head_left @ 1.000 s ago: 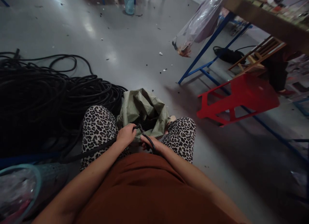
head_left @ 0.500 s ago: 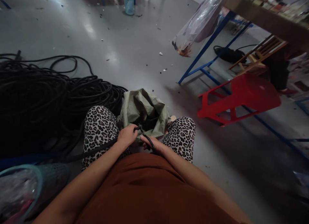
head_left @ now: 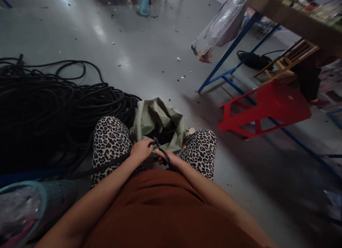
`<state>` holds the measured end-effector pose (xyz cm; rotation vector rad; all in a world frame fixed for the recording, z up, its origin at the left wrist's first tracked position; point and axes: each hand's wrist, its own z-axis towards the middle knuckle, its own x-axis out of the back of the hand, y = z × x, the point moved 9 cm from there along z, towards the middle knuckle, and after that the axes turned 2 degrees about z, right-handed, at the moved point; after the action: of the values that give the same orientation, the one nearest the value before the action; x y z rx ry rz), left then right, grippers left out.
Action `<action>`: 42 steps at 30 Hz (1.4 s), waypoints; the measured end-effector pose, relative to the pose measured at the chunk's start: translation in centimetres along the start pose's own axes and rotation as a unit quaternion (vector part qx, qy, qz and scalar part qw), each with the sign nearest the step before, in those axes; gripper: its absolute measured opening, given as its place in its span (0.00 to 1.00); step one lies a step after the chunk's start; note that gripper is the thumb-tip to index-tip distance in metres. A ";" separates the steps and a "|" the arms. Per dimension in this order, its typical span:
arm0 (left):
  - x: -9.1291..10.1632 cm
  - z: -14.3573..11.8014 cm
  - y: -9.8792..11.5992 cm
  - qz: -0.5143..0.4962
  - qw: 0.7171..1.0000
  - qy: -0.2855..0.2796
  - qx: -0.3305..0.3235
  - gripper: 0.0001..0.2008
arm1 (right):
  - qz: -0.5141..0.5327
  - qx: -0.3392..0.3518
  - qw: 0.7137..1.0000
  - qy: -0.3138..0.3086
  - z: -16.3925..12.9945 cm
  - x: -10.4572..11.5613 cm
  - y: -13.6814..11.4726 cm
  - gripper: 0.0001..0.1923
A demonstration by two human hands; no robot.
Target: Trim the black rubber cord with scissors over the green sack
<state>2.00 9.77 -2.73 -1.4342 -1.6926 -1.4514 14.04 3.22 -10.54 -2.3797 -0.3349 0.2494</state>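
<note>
The left hand (head_left: pixel 141 150) grips a thick black cord (head_left: pixel 112 163); beside it, the right hand (head_left: pixel 173 160) clasps a dark-handled, pliers-like metal tool (head_left: pixel 166 155), tip at the cord's end. Beyond both gapes a crumpled greenish sack (head_left: pixel 179 134); left of them sprawls a heap of black coils (head_left: pixel 93 103).

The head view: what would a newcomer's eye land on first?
Likely the bright red stool at the right, then the large heap of coiled black cord at the left. In the middle, an open green sack sits between leopard-print knees, the left hand holding a black strand and the right hand a black-handled tool.
</note>
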 end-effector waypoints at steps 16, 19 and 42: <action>-0.2 0.1 0.2 0.005 1.000 -0.018 -0.018 0.17 | -0.014 -0.014 0.999 0.025 0.3 0.2 0.5 0.23; -0.2 0.1 0.2 0.003 1.000 -0.013 -0.021 0.17 | -0.013 -0.019 0.999 0.035 0.2 0.3 0.7 0.24; -0.5 0.6 -0.3 -0.008 1.000 0.001 -0.013 0.17 | -0.155 0.021 0.984 0.085 -0.5 1.3 -0.3 0.27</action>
<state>2.08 10.18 -3.45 -1.4357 -1.6941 -1.4893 15.38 3.55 -10.12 -2.2492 -0.6040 -0.0912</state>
